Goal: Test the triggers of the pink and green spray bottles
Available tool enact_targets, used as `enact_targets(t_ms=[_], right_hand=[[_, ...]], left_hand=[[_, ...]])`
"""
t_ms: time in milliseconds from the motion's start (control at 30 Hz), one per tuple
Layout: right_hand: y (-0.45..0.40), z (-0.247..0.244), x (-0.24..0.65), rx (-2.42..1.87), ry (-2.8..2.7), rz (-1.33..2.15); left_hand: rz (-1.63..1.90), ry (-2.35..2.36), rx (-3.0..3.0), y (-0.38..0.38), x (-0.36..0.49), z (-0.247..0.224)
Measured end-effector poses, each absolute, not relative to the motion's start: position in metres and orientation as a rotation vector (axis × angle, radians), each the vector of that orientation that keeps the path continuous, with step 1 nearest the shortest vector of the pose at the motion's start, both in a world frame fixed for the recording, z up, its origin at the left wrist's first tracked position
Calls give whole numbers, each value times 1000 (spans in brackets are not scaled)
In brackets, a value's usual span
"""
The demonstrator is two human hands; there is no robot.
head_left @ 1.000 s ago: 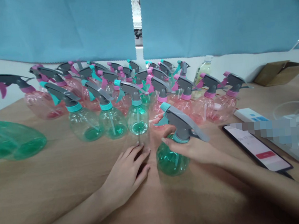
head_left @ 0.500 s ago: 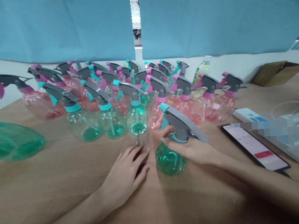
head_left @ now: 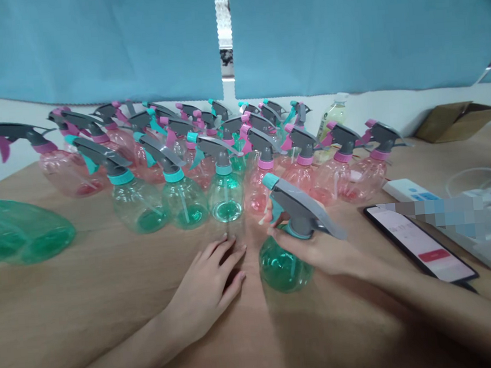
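My right hand [head_left: 319,252] is wrapped round the neck of a green spray bottle [head_left: 286,266], fingertips beside its turquoise trigger. This bottle has a grey head with a turquoise nozzle pointing up and left, and my hand hides part of its neck. Palm down on the wooden table [head_left: 122,290] lies my left hand [head_left: 208,280], empty, with its fingers apart. Just beyond it stands a clear-green spray bottle [head_left: 225,197] with a turquoise collar, and two similar ones are to its left.
Several pink spray bottles [head_left: 366,171] crowd the back of the table among green ones. At the far left are green bottle bodies [head_left: 23,230]. A phone [head_left: 420,244], a white power strip [head_left: 407,191] and cables lie on the right. Behind them sits an open cardboard box [head_left: 457,122].
My right hand and the green spray bottle have shifted slightly right and toward me, and the fingers around the trigger have changed position a little. My left hand stays put.
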State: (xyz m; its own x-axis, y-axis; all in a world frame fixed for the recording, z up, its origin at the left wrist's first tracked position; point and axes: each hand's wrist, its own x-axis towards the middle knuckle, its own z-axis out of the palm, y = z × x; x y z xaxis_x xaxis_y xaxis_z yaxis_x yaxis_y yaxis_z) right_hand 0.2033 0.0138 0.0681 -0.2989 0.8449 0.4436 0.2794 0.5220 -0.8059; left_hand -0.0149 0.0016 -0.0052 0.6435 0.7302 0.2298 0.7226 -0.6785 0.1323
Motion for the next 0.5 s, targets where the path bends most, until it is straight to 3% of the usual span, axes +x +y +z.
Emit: enact_targets(t_ms=[500], right_hand=[[17,65,206,-859,-1866,779]], left_hand=[[410,1255,2810,1,-15,-5]])
